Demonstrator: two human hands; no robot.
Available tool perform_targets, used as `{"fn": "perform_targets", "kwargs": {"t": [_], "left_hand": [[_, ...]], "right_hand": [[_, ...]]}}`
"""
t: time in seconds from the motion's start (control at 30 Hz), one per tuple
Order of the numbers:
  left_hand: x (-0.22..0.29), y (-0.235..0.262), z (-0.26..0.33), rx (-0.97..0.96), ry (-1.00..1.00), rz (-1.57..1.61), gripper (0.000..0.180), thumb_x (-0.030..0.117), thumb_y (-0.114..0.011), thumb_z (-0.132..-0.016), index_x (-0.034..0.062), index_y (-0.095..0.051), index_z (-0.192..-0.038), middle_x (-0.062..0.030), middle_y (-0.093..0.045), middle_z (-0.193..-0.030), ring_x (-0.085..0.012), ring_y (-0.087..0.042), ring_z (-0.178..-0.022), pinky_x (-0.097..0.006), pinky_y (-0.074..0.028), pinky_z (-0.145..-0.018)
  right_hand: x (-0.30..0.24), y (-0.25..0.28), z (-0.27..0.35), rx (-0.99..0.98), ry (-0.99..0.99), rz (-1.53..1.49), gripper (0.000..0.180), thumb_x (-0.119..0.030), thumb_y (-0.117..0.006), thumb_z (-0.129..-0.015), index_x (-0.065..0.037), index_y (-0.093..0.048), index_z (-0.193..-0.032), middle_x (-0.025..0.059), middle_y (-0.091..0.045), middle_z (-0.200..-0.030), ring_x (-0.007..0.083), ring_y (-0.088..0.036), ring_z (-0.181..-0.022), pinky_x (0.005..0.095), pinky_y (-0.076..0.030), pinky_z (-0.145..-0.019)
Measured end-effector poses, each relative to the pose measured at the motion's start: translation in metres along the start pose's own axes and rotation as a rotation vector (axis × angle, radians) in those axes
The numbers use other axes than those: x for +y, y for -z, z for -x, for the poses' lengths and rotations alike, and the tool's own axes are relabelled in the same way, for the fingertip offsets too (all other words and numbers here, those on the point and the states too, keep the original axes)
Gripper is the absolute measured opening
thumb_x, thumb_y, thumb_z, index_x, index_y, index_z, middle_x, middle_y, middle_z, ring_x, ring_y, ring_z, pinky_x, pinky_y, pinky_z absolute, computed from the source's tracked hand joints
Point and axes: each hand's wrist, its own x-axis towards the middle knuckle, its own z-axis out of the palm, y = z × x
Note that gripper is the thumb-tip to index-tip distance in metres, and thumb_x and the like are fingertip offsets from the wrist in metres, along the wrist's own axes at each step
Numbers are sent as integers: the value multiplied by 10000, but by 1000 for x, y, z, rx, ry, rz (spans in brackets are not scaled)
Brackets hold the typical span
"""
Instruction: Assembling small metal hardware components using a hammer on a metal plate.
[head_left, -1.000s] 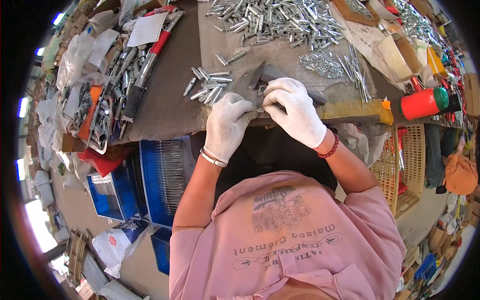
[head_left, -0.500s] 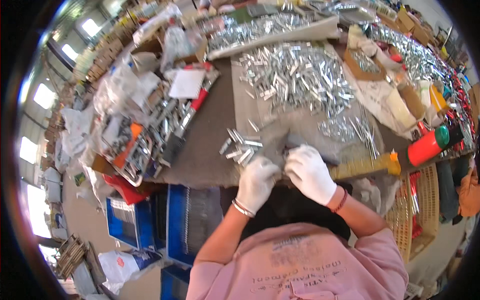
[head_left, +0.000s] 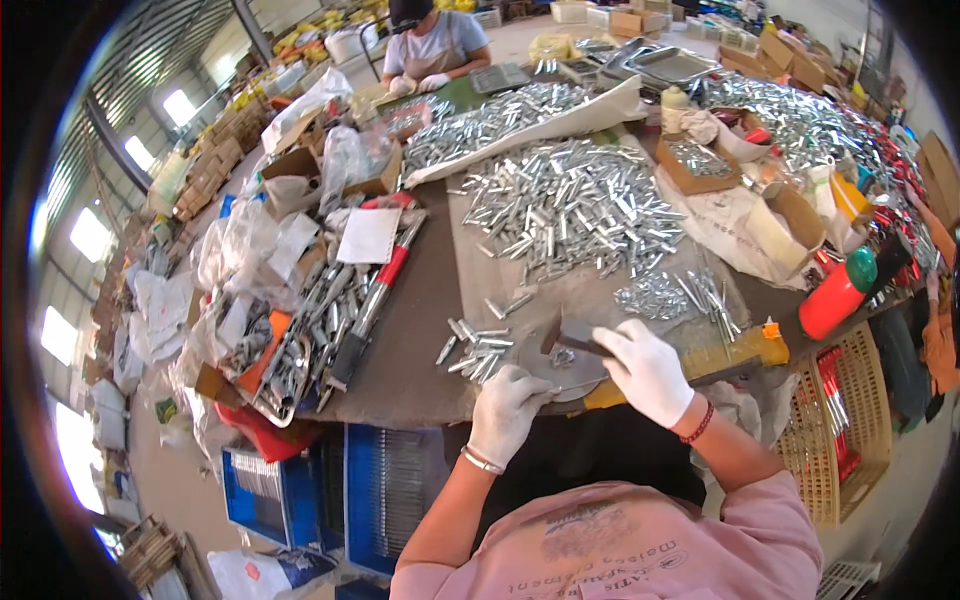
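Note:
My right hand, in a white glove, is closed on the dark handle of a hammer, whose head is raised just above a round grey metal plate at the table's near edge. My left hand, gloved too, pinches a small thin metal piece at that plate's left side. Left of the plate lies a small group of short silver metal tubes. Some tiny shiny parts sit on the plate beneath the hammer. Farther off spreads a large heap of similar silver pieces.
Small pins and longer thin rods lie at the right. A red bottle with a green cap stands at the right edge. Bags and metal tools crowd the left. Blue crates stand below; another person sits across.
My right hand has moved right and now shows the hammer lifted. My left hand has dropped slightly, and the view has tilted up, bringing the other person into sight.

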Motion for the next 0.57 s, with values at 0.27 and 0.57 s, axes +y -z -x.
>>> {"fn": "perform_targets", "kwargs": {"t": [0.27,0.57], "left_hand": [[1,-1,12,20,-24,24,165,38,-849,-772,72,-779,-918,-119,-665,-898,-339,-672,-866,-441,-544,-759],[0,1,9,-19,-3,24,126,3,-780,-834,60,-791,-946,-161,-682,-970,-372,-683,-964,-444,-569,-854]], "right_hand": [[-26,21,53,-247,82,143,528,-92,-602,-987,-278,-632,-1481,70,-597,-832,271,-680,-709,415,-546,-592],[-24,29,32,-31,-12,-157,452,-35,-692,-966,-128,-698,-1408,158,-740,-1284,347,-730,-1065,379,-602,-912]]}}
